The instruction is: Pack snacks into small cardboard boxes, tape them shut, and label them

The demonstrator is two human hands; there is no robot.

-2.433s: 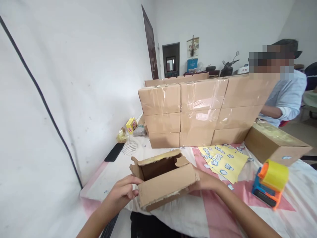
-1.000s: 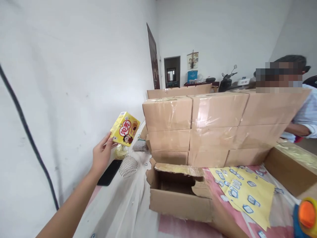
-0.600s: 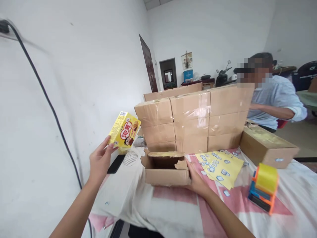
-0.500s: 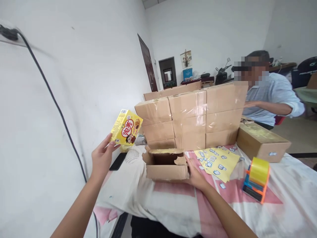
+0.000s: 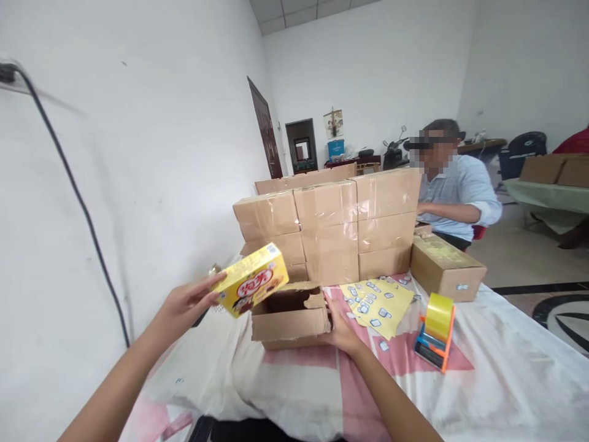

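Note:
Pinched in my left hand is a yellow snack box with red and white lettering and a cartoon figure. It tilts beside and partly over the left end of an open cardboard box, whose top edges are torn. My right hand grips the right end of that cardboard box, thumb on the near upper corner, some fingers hidden behind it. The inside of the cardboard box is dark, so its contents cannot be made out.
Stacked taped cartons stand behind the open box. Yellow sticker sheets, a tape dispenser and a closed carton lie to the right on the cloth. A co-worker sits beyond. A white wall borders the left.
My left hand has brought the snack box down and right, from upright beside the stack to tilted at the open box. My right hand still holds the cardboard box; the view has shifted.

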